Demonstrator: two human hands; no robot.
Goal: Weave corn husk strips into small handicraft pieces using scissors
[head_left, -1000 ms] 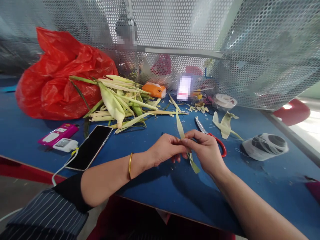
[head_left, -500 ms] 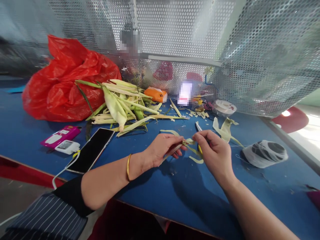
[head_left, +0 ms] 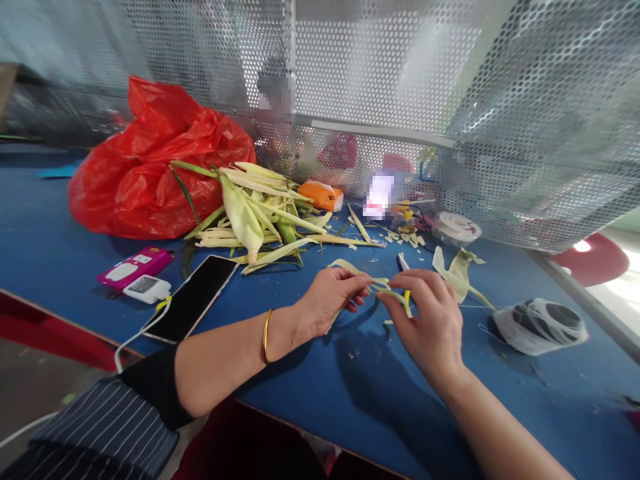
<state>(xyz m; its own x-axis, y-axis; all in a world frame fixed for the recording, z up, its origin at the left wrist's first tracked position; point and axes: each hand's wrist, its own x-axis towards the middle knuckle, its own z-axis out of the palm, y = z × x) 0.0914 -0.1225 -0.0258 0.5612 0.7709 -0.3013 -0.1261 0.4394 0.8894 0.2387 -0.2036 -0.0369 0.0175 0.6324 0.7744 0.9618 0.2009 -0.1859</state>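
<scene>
Pale green corn husk strips (head_left: 379, 283) stretch between my two hands. My left hand (head_left: 327, 300), with a gold bangle at the wrist, pinches them between thumb and fingers. From the right, my right hand (head_left: 434, 323) has thumb and index finger closed on the strips' other end. Just behind the right fingers lie scissors (head_left: 403, 261), partly hidden, with a bit of yellow handle showing. A loose piece of husk (head_left: 456, 272) rests beyond my right hand. To its right lies a wrapped spool of thread (head_left: 540, 327), with a thin thread running left from it.
A heap of corn husks (head_left: 265, 220) lies against a red plastic bag (head_left: 165, 173). Nearer are a dark phone (head_left: 197, 297) and a magenta case (head_left: 135, 268). Behind stand an orange tissue pack (head_left: 321, 195), a lit screen (head_left: 379, 195), a white roll (head_left: 456, 229) and a perforated metal panel (head_left: 370, 80).
My right hand has shifted its grip on the husk strips, with thumb and index finger now further apart. The strips have turned between the hands. The whole view has swung slightly left.
</scene>
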